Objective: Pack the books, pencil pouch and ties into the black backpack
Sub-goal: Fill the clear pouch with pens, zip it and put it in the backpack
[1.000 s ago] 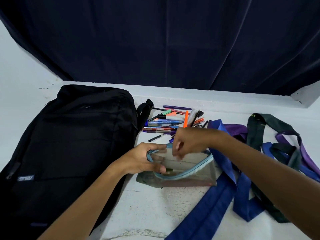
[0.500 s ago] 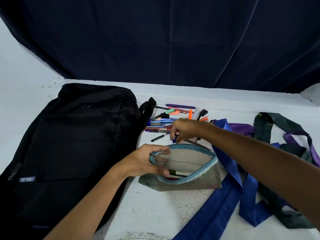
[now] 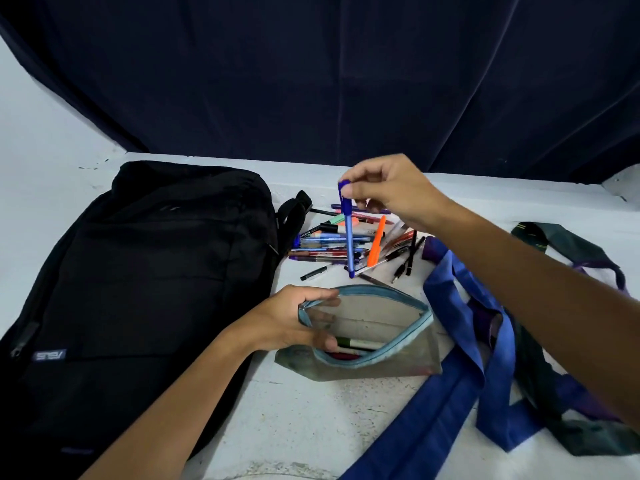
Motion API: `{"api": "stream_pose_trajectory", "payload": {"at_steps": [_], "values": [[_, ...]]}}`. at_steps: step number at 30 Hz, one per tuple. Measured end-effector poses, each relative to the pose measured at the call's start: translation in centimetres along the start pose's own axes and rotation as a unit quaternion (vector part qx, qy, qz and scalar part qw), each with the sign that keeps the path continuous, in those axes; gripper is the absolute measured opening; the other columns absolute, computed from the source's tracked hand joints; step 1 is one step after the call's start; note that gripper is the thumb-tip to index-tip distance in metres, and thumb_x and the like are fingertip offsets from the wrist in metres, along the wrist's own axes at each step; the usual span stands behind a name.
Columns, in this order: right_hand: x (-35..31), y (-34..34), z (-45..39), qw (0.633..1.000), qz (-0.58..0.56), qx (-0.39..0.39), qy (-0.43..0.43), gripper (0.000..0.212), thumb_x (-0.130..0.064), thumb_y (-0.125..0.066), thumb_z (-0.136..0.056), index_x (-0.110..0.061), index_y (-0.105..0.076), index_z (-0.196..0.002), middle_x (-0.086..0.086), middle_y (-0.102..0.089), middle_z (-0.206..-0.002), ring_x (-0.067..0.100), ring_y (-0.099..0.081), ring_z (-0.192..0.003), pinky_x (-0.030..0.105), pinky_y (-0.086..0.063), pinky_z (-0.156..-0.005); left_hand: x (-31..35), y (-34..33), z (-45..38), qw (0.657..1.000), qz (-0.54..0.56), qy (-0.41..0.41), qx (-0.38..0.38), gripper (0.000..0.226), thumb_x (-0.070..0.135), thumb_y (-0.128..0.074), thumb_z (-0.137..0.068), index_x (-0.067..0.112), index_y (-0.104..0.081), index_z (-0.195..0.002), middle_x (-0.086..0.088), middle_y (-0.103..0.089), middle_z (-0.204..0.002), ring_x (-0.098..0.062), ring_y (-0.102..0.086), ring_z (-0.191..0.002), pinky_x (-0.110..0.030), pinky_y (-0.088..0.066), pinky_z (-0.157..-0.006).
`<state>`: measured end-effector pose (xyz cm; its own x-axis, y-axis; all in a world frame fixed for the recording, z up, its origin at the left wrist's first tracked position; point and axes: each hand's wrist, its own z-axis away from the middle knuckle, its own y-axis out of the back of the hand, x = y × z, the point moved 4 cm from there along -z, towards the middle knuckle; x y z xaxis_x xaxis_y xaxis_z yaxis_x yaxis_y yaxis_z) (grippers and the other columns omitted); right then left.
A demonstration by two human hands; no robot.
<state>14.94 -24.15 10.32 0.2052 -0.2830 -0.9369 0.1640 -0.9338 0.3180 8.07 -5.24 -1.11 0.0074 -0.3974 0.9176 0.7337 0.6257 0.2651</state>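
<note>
A black backpack (image 3: 145, 278) lies flat and zipped at the left of the white table. My left hand (image 3: 291, 320) grips the left end of a see-through pencil pouch (image 3: 391, 362) with a light-blue zip rim, holding its mouth open; a few pens lie inside. My right hand (image 3: 388, 192) is raised above the pen pile and pinches the cap end of a blue pen (image 3: 348, 233), which hangs nearly upright, tip down. Loose pens and markers (image 3: 346, 244) lie heaped behind the pouch. Blue ties (image 3: 460, 372), a purple one and a dark green tie (image 3: 561, 240) sprawl at the right.
A dark blue curtain (image 3: 346, 81) hangs behind the table's raised back ledge (image 3: 519, 188). The backpack's strap (image 3: 294, 213) loops toward the pens. No books are in view.
My right hand has lifted from the pen pile, carrying a blue pen up by its cap end. My left hand keeps the pouch mouth open.
</note>
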Motion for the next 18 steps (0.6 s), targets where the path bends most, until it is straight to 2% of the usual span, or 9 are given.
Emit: {"api": "stream_pose_trajectory", "payload": {"at_steps": [2, 5, 8, 11, 13, 15, 18], "values": [[-1.0, -0.7, 1.0, 0.998, -0.014, -0.053, -0.012, 0.007, -0.003, -0.07, -0.086, -0.009, -0.072, -0.089, -0.003, -0.067, -0.065, 0.009, -0.054, -0.057, 0.021, -0.041, -0.051, -0.1, 0.1, 0.0, 1.0, -0.012, 0.001, 0.005, 0.124, 0.062, -0.089, -0.036, 0.015, -0.047, -0.142, 0.015, -0.058, -0.133, -0.002, -0.056, -0.122, -0.03, -0.047, -0.104], [-0.6, -3.0, 2.5, 0.974, 0.1, -0.202, -0.028, 0.007, -0.008, -0.073, -0.084, -0.008, -0.074, -0.09, -0.002, -0.068, -0.068, 0.008, -0.054, -0.058, 0.023, -0.042, -0.055, -0.1, 0.1, 0.1, 1.0, -0.014, -0.003, 0.01, 0.122, 0.065, -0.09, -0.034, 0.018, -0.05, -0.139, 0.01, -0.059, -0.134, -0.005, -0.057, -0.122, -0.034, -0.047, -0.105], [0.8, -5.7, 4.0, 0.924, 0.228, -0.305, -0.041, 0.013, -0.014, -0.074, -0.083, -0.009, -0.076, -0.095, 0.0, -0.073, -0.08, 0.008, -0.059, -0.067, 0.021, -0.046, -0.062, 0.0, 0.0, 0.1, 1.0, -0.001, -0.012, 0.009, 0.093, 0.058, -0.091, -0.041, 0.017, -0.064, -0.12, 0.002, -0.072, -0.112, -0.014, -0.068, -0.106, -0.03, -0.055, -0.091], [1.7, -6.8, 4.7, 0.882, 0.284, -0.368, -0.078, 0.018, -0.015, -0.072, -0.086, -0.013, -0.074, -0.104, -0.002, -0.074, -0.093, 0.007, -0.065, -0.071, 0.015, -0.047, -0.064, 0.1, -0.1, 0.0, 0.999, -0.01, -0.026, 0.016, 0.067, 0.046, -0.092, -0.05, 0.021, -0.07, -0.108, -0.003, -0.074, -0.105, -0.021, -0.07, -0.101, -0.035, -0.055, -0.09], [1.8, -5.8, 3.9, 0.897, 0.266, -0.341, -0.089, 0.016, -0.007, -0.067, -0.089, -0.01, -0.073, -0.103, -0.006, -0.072, -0.084, -0.002, -0.062, -0.064, 0.013, -0.048, -0.061, 0.2, -0.1, 0.1, 1.0, 0.012, -0.024, 0.009, 0.065, 0.039, -0.093, -0.047, 0.032, -0.069, -0.107, 0.008, -0.073, -0.11, -0.013, -0.068, -0.106, -0.027, -0.054, -0.089], [2.5, -3.4, 2.4, 0.932, 0.245, -0.25, -0.097, 0.012, 0.0, -0.065, -0.088, -0.002, -0.073, -0.098, -0.003, -0.07, -0.077, 0.002, -0.063, -0.064, 0.017, -0.051, -0.061, 0.2, -0.2, 0.1, 0.999, 0.03, -0.02, 0.003, 0.079, 0.047, -0.093, -0.041, 0.038, -0.064, -0.114, 0.016, -0.069, -0.115, -0.005, -0.064, -0.112, -0.02, -0.052, -0.088], [5.6, -0.1, 1.0, 0.949, 0.262, -0.128, -0.12, 0.017, 0.005, -0.06, -0.087, -0.006, -0.073, -0.081, 0.005, -0.072, -0.079, 0.001, -0.061, -0.057, 0.023, -0.05, -0.06, 0.1, 0.0, 0.2, 1.0, 0.01, -0.014, 0.004, 0.113, 0.053, -0.089, -0.039, 0.016, -0.05, -0.139, 0.016, -0.059, -0.126, 0.004, -0.061, -0.112, -0.015, -0.05, -0.089]]}}
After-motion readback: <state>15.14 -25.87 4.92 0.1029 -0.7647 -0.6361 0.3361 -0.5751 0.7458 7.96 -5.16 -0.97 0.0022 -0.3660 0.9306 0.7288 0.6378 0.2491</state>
